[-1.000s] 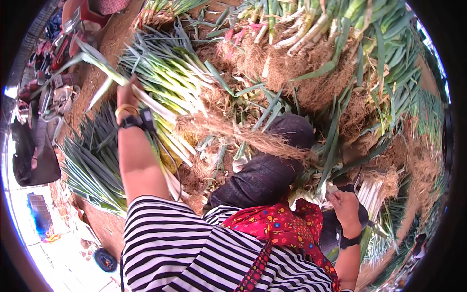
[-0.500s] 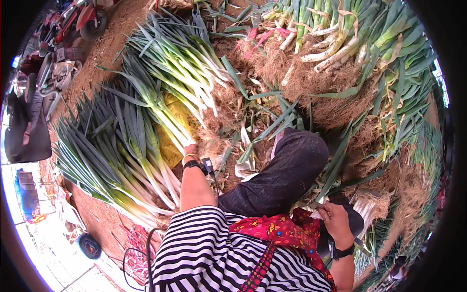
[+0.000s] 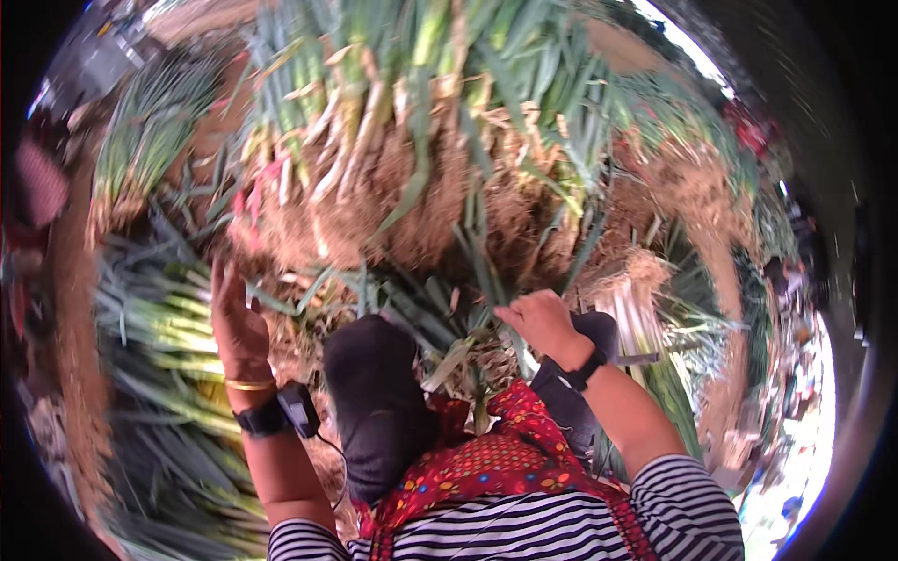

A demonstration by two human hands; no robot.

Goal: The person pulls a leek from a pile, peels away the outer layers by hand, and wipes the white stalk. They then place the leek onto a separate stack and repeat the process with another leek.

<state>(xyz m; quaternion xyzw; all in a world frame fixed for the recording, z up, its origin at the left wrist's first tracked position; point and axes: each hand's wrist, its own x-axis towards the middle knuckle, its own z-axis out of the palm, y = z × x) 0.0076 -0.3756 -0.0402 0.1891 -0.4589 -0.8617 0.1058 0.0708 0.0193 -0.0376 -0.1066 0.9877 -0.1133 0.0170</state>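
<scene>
My left hand point(image 3: 238, 323) is raised with its fingers stretched out, nothing in it, beside the pale stalks of cleaned leeks point(image 3: 178, 327) laid out on the left. Ahead of me, a big heap of leeks point(image 3: 365, 112) stands with green tops away from me and shaggy brown roots point(image 3: 402, 196) toward me. My right hand point(image 3: 543, 323) hovers over loose leaves near my right knee, its fingers curled in. Whatever those fingers may hold is hidden. A bundle of white-stemmed leeks point(image 3: 636, 318) with roots lies just right of that hand.
My dark-trousered knee point(image 3: 374, 374) rises between my arms, next to a red patterned apron point(image 3: 486, 449). Stripped leaves point(image 3: 458, 360) litter the ground ahead. Another leek bundle point(image 3: 154, 131) lies far left, and more leeks line the far right. The picture is blurred by motion.
My view has swung to the right, toward the rooted heap. My left hand has come off the leek stalks on the left and opened. My right hand has moved forward from beside the apron.
</scene>
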